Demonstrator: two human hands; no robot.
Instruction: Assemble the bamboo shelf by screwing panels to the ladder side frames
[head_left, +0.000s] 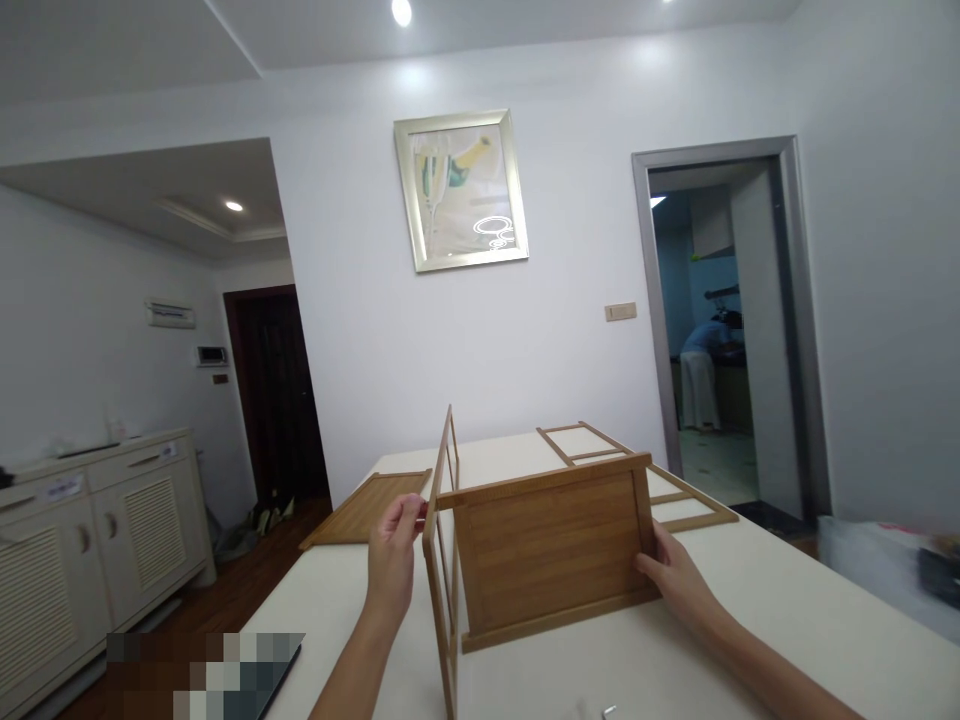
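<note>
My right hand [679, 575] grips the right end of a brown wooden shelf panel [555, 550], which stands on its long edge. The panel's left end meets an upright ladder-like wooden side frame [441, 560]; whether they are fastened I cannot tell. My left hand [395, 545] is closed in a pinch at the outer face of that frame, level with the panel's top corner. Whatever sits between its fingertips is too small to make out. Another slatted wooden panel [367, 508] lies flat beyond my left hand.
A second ladder-like frame [694, 520] lies behind the shelf panel on the white table [795, 640]. Near the front edge is a small metal piece [609, 712]. A white cabinet [97, 540] stands left; a person [703, 365] bends over in the room beyond the doorway.
</note>
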